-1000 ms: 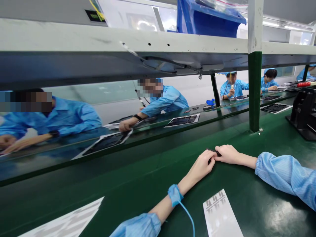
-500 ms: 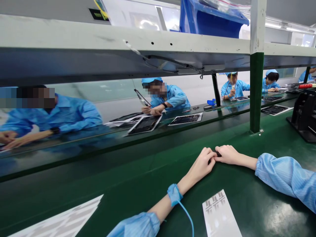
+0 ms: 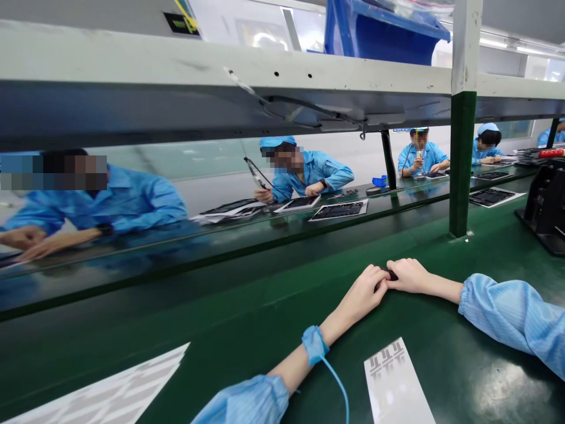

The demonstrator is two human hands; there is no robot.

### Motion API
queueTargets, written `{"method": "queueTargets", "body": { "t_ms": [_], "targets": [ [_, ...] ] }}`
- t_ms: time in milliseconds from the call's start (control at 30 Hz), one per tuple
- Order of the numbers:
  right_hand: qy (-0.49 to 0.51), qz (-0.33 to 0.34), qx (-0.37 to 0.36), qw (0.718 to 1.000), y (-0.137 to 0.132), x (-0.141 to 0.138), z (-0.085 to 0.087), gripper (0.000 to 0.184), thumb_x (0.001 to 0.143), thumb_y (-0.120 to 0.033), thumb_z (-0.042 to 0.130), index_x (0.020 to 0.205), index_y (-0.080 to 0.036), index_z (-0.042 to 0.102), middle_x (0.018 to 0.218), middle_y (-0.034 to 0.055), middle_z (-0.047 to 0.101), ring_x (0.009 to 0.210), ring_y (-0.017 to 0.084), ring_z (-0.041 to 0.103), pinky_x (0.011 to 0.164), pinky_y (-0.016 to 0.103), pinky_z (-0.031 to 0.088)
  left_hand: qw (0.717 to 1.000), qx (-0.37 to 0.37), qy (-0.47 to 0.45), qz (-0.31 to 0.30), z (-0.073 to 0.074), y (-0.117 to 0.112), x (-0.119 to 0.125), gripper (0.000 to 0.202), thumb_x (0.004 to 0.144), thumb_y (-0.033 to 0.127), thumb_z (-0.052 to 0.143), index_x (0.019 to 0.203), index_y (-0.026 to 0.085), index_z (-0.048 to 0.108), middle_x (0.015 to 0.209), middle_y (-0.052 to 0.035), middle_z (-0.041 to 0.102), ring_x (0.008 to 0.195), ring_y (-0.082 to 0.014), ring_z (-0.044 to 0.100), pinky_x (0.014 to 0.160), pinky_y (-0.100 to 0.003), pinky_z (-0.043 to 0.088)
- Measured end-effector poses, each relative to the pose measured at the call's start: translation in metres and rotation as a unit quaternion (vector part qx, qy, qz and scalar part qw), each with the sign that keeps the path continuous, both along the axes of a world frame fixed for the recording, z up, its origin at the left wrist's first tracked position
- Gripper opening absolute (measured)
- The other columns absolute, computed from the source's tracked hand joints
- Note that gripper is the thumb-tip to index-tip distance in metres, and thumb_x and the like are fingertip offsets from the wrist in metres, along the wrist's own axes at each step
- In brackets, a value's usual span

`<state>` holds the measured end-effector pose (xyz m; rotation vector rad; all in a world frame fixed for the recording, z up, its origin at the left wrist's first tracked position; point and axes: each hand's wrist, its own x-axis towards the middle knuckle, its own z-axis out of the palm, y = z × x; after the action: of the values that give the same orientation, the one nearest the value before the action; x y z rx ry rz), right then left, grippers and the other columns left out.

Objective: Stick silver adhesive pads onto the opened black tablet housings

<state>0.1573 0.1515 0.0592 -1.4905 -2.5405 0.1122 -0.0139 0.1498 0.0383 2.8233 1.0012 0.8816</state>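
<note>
My left hand (image 3: pixel 365 290) and my right hand (image 3: pixel 409 275) meet over the green bench top (image 3: pixel 445 341), fingers closed. Between their fingertips shows a small dark piece (image 3: pixel 391 275), mostly covered, so its kind cannot be made out. Both hands appear to grip it. On my left wrist sits a light-blue wrist strap (image 3: pixel 315 345) with a blue cord running down toward me. Nearer to me lies a white sheet with grey shapes (image 3: pixel 396 383), below the hands and touched by neither.
Patterned white sheets (image 3: pixel 119 388) lie at lower left. A green post (image 3: pixel 462 165) holds up a white shelf (image 3: pixel 198 65) bearing a blue bin (image 3: pixel 384 35). A black fixture (image 3: pixel 545 206) stands at right. Across the line, co-workers (image 3: pixel 304 168) sit by black panels (image 3: pixel 339 210).
My hands stay together on the dark piece, with little visible movement. The view has shifted slightly. Across the line, a co-worker's hands have moved apart and a panel near them lies farther right.
</note>
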Motion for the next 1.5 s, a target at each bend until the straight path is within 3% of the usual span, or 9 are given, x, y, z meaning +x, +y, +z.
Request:
{"method": "queueTargets", "body": {
  "t_ms": [567, 800, 900, 1067, 1167, 1367, 1500],
  "targets": [
    [-0.017, 0.011, -0.001, 1.000, -0.001, 0.001, 0.003, 0.029, 0.094, -0.037, 0.056, 0.110, -0.014, 0.060, 0.102, 0.0065, 0.065, 0.087, 0.019, 0.064, 0.077, 0.038, 0.054, 1.000, 0.000, 0.000, 0.005, 0.002, -0.004, 0.000, 0.017, 0.095, 0.030, 0.055, 0.093, 0.014, 0.061, 0.091, -0.0033, 0.062, 0.081, -0.0153, 0.061, 0.074, -0.033, 0.053],
    [-0.025, 0.022, -0.001, 0.999, 0.012, 0.005, -0.002, 0.028, 0.094, -0.037, 0.057, 0.110, -0.014, 0.061, 0.103, 0.0064, 0.064, 0.088, 0.019, 0.064, 0.077, 0.038, 0.054, 1.000, -0.013, -0.012, 0.003, 0.002, -0.004, 0.001, 0.016, 0.096, 0.029, 0.055, 0.098, 0.014, 0.061, 0.096, -0.0046, 0.062, 0.086, -0.0169, 0.061, 0.078, -0.035, 0.053],
    [-0.026, -0.008, 0.019, 0.999, 0.030, 0.014, -0.001, 0.027, 0.094, -0.036, 0.057, 0.111, -0.014, 0.060, 0.105, 0.0067, 0.064, 0.090, 0.019, 0.064, 0.079, 0.039, 0.054, 1.000, -0.003, -0.028, 0.013, 0.003, -0.006, 0.003, 0.020, 0.096, 0.030, 0.054, 0.108, 0.015, 0.059, 0.104, -0.0063, 0.061, 0.092, -0.0188, 0.060, 0.082, -0.039, 0.052],
    [-0.021, -0.138, 0.084, 0.987, 0.065, 0.050, 0.001, 0.029, 0.095, -0.032, 0.056, 0.118, -0.015, 0.058, 0.114, 0.0085, 0.061, 0.096, 0.021, 0.063, 0.082, 0.042, 0.054, 0.999, 0.012, -0.035, 0.012, 0.005, -0.008, 0.004, 0.024, 0.096, 0.030, 0.054, 0.115, 0.016, 0.057, 0.114, -0.0082, 0.058, 0.100, -0.0213, 0.059, 0.087, -0.042, 0.051],
    [-0.022, -0.180, 0.112, 0.977, 0.075, 0.069, -0.002, 0.029, 0.095, -0.031, 0.057, 0.119, -0.015, 0.058, 0.118, 0.0092, 0.060, 0.100, 0.022, 0.062, 0.085, 0.043, 0.053, 0.999, 0.019, -0.030, 0.018, 0.003, -0.006, 0.003, 0.026, 0.095, 0.030, 0.055, 0.117, 0.017, 0.056, 0.120, -0.0093, 0.055, 0.107, -0.0238, 0.056, 0.092, -0.046, 0.048],
    [-0.042, -0.170, 0.133, 0.975, 0.081, 0.076, -0.008, 0.029, 0.094, -0.030, 0.057, 0.119, -0.016, 0.058, 0.121, 0.0095, 0.059, 0.104, 0.023, 0.060, 0.088, 0.045, 0.051, 0.999, 0.020, -0.016, 0.042, -0.004, 0.000, -0.002, 0.038, 0.093, 0.030, 0.057, 0.128, 0.018, 0.049, 0.139, -0.0117, 0.042, 0.126, -0.0309, 0.043, 0.101, -0.054, 0.039],
    [-0.055, -0.150, 0.126, 0.979, 0.084, 0.074, -0.010, 0.027, 0.094, -0.030, 0.058, 0.116, -0.015, 0.059, 0.116, 0.0088, 0.061, 0.100, 0.022, 0.062, 0.086, 0.043, 0.052, 0.999, 0.004, 0.019, 0.028, -0.009, 0.005, -0.002, 0.028, 0.094, 0.029, 0.057, 0.120, 0.018, 0.056, 0.127, -0.0100, 0.054, 0.115, -0.0259, 0.053, 0.097, -0.049, 0.045]
  ]
}}
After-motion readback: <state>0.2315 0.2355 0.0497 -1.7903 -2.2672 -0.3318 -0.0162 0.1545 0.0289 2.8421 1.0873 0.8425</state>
